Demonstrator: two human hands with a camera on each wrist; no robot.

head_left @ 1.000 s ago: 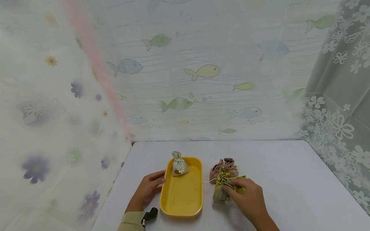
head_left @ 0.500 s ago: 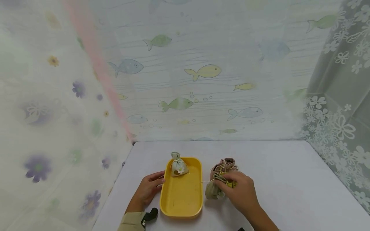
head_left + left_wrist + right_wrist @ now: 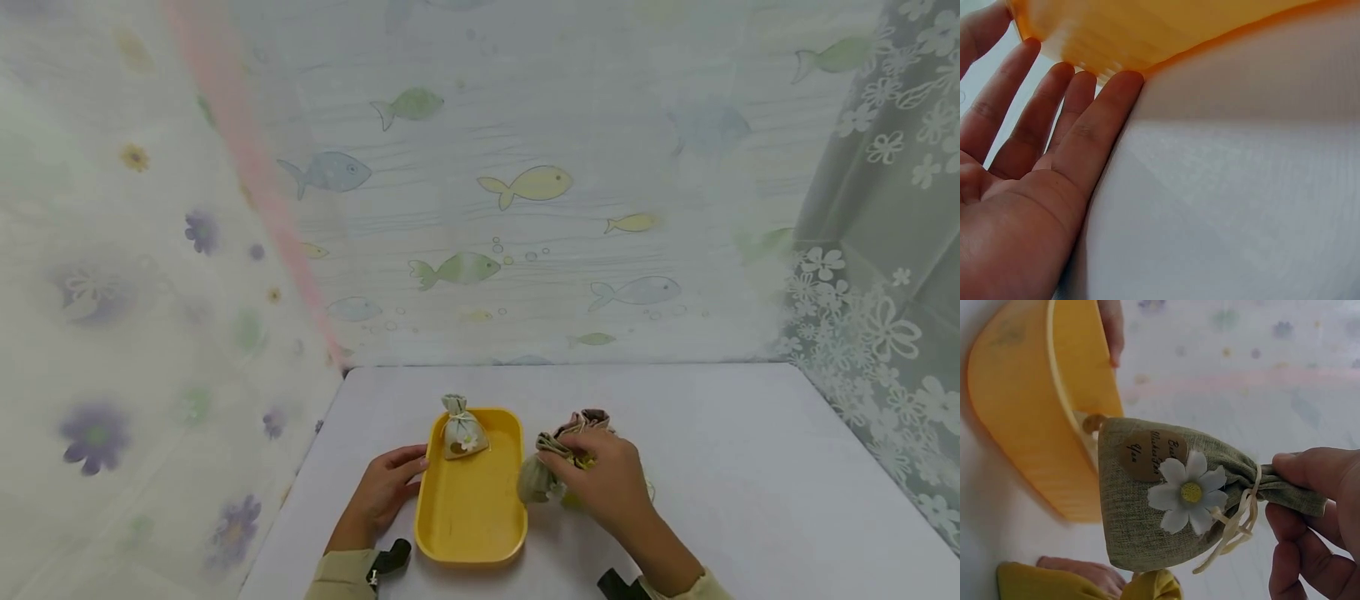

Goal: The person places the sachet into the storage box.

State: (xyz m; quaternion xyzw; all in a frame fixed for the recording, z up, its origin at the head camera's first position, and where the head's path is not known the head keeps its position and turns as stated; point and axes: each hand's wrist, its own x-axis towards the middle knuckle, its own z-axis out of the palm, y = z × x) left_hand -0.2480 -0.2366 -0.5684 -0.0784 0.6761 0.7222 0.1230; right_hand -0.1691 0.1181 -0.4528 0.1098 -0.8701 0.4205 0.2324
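Note:
My right hand pinches the gathered neck of an olive-green drawstring pouch beside the tray's right rim. The right wrist view shows the pouch closely, with a white fabric daisy, a round brown label and a cream cord tied in a bow. My left hand touches the left side of the yellow tray. Seen from the left wrist, its fingers are fairly straight, fingertips against the tray's outer wall. A pale drawstring pouch with a white flower stands at the tray's back left.
To the right of the tray, a pink pouch and a yellow pouch are partly hidden behind my right hand. A white-covered table bears everything. Fish-patterned curtain hangs at the back, and flowered fabric on the left.
My right hand has moved left with the olive-green pouch, from beside the pink and yellow pouches to the tray's right rim. The left hand and the tray have stayed in place.

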